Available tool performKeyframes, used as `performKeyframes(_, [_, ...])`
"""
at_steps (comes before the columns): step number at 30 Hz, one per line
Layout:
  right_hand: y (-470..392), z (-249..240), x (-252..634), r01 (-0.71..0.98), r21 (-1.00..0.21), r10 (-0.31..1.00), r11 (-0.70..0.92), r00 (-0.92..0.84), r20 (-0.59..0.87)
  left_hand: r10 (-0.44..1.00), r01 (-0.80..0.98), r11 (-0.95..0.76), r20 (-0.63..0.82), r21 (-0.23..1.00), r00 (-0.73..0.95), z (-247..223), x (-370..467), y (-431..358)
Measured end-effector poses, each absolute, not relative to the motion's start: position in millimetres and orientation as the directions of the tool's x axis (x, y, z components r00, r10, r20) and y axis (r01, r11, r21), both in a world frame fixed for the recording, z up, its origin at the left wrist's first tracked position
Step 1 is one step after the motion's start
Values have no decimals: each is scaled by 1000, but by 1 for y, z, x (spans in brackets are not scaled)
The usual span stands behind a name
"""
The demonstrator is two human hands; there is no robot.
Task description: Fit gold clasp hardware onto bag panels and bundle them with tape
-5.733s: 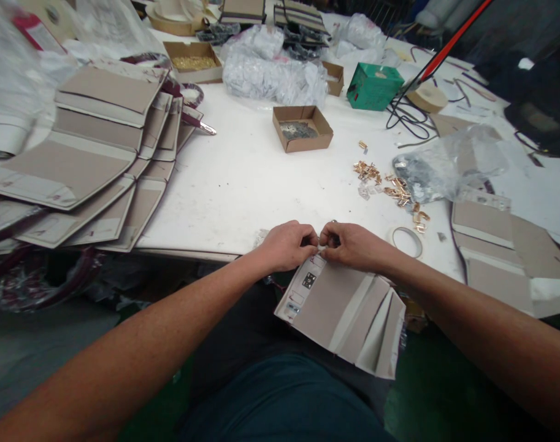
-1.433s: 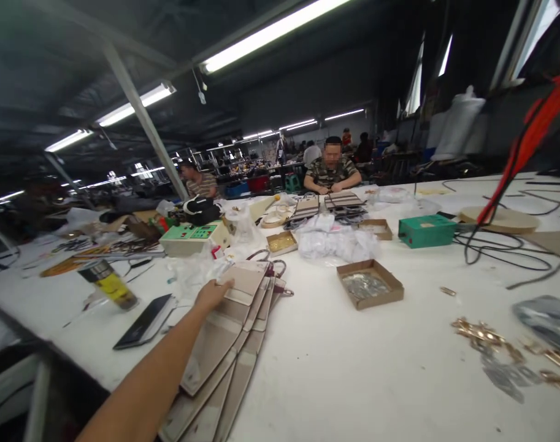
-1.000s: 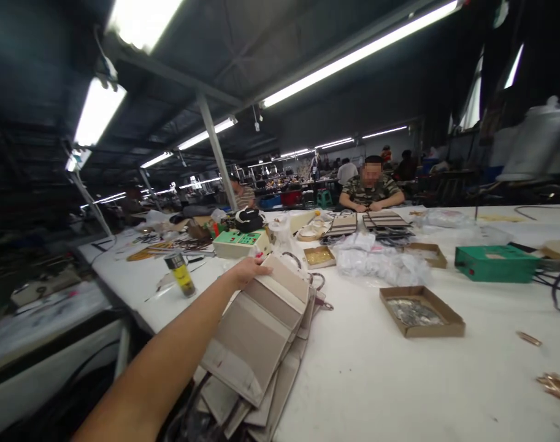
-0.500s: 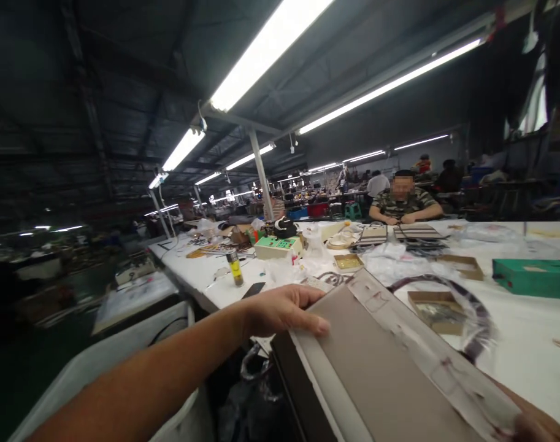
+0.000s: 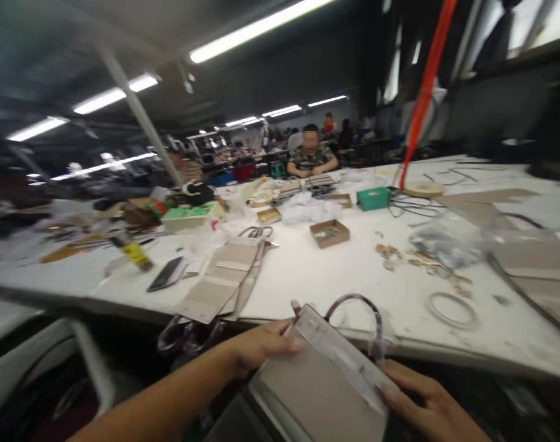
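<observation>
A beige and dark handbag (image 5: 326, 387) is tilted at the bottom of the view, below the table's front edge. Its looped handle (image 5: 360, 299), dark purple under clear plastic, arches over the top. My left hand (image 5: 265, 345) grips the bag's upper left edge, thumb across the beige face. On the opposite side my right hand (image 5: 418, 393) holds the upper right corner near the handle's end. The bag's lower part runs out of view. Beyond my left hand, flat beige panels (image 5: 219, 273) lie stacked at the table edge, with scissors (image 5: 256, 232) behind them.
The white table (image 5: 289, 282) bears a small open box (image 5: 329, 233), scattered metal pieces (image 5: 390, 255), a ring-shaped roll (image 5: 452, 309) and a green box (image 5: 374, 199). A red strap (image 5: 427, 92) hangs at right. Across the table sits a person (image 5: 311, 153). A pale bin (image 5: 89, 362) stands lower left.
My view has swung right and down, so more of the table's right side shows. The handbag sits lower and farther from the camera, and my right hand has come into clearer view.
</observation>
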State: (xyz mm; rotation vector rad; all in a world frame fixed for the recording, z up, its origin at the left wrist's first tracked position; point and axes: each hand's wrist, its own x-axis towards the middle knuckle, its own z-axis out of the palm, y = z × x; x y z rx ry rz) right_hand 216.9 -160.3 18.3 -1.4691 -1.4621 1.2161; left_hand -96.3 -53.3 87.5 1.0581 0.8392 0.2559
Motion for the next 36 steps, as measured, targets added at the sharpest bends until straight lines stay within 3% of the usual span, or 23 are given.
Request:
performKeyframes(3, [-182,4,224,205,-959,965,-196,-135,-226,425,323,304,-431,896,796,81,-59,-9])
performKeyframes(6, [-193,-17,221,160,-960,973,-231,10,-233,415,401,-58,-343,914,843,63,-12,30])
performKeyframes(8, [-195,-32,219,161,-948,959,-275,115,-258,450,499,-313,-337,808,827,48,17,50])
performKeyframes(10, [-195,-43,221,169,-925,930,-341,206,-305,478,574,-441,-361,690,801,33,41,63])
performKeyframes(14, [-190,-48,234,270,-890,920,-367,245,-305,570,648,-466,-356,602,740,11,65,71])
performKeyframes(18, [-175,-33,250,556,-817,953,-153,301,26,700,740,-444,-320,504,638,0,65,68])
performKeyframes(20, [-157,-24,254,705,-706,936,-66,288,200,745,764,-433,-287,478,602,-1,63,64])
performKeyframes(22, [-132,-17,253,822,-569,945,-11,194,263,780,771,-434,-235,466,580,-2,60,57])
performKeyframes(25, [-94,-15,247,923,-380,985,51,17,173,814,749,-508,-48,425,579,-5,56,38])
performKeyframes(28, [-73,-18,243,958,-283,995,53,-27,93,744,671,-662,185,334,642,-17,53,9])
performKeyframes(32, [-67,-23,247,956,-294,997,21,2,76,693,643,-721,291,260,659,-38,52,-20])
performKeyframes(36, [-59,-24,250,944,-330,999,22,-9,41,722,669,-692,266,270,639,-47,52,-21])
